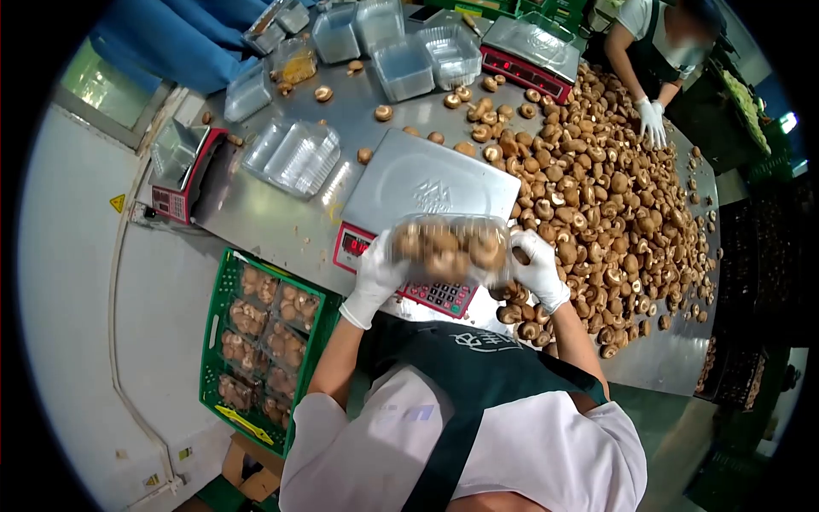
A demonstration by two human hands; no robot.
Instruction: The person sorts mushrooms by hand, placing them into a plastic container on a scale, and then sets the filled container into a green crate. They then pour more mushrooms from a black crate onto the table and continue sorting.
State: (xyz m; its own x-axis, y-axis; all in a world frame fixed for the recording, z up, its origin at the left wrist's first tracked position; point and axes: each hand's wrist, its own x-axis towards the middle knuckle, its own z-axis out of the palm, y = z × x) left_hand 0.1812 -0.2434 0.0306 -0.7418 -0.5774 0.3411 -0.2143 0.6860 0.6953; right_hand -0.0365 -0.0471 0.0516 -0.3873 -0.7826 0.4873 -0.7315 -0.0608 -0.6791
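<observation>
A clear plastic punnet (448, 243) of brown shiitake mushrooms, blurred by motion, is held up in front of my body. My left hand (378, 275), in a white glove, grips its left end. At its right end, my gloved right hand (537, 271) has its fingers closed on the rim. Behind and below the punnet sits a red digital scale with a steel platform (426, 175); its keypad (439, 297) shows under the punnet, and the punnet overlaps the platform's near edge in this view.
Loose mushrooms (597, 196) are heaped on the steel table to the right. Clear punnets (294, 158) stand at the left and back (401, 68). A green crate (209, 358) of filled punnets is at lower left. Another scale (546, 47) and a gloved co-worker (653, 124) are at back right.
</observation>
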